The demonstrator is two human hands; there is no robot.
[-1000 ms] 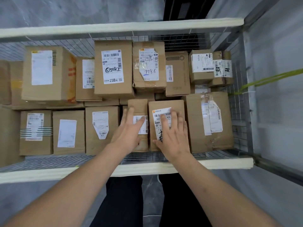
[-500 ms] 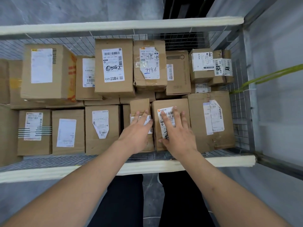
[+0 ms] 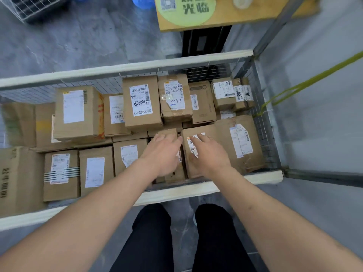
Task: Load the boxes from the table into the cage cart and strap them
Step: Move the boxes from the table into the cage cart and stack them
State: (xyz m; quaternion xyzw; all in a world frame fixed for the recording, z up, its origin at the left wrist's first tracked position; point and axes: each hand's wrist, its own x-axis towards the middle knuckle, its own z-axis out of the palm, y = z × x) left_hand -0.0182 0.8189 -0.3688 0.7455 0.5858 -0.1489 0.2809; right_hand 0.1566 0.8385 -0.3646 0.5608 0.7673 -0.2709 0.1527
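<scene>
STEP: loading, seating boxes in cage cart (image 3: 212, 185) | GRIP: left hand (image 3: 164, 154) flat on narrow box (image 3: 173, 173), right hand (image 3: 208, 154) flat on labelled box (image 3: 191, 167) beside it, fingers straight, nothing clasped | NEXT: likely release, fetch more or strap.

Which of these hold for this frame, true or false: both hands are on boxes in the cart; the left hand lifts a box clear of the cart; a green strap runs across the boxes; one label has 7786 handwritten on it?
1. Both hands are on boxes in the cart. True: left hand and right hand lie flat on neighbouring boxes.
2. The left hand lifts a box clear. False: its narrow box sits among the others.
3. A green strap runs across the boxes. False: it hangs outside, at the cart's right wall.
4. One label reads 7786. True.
</scene>
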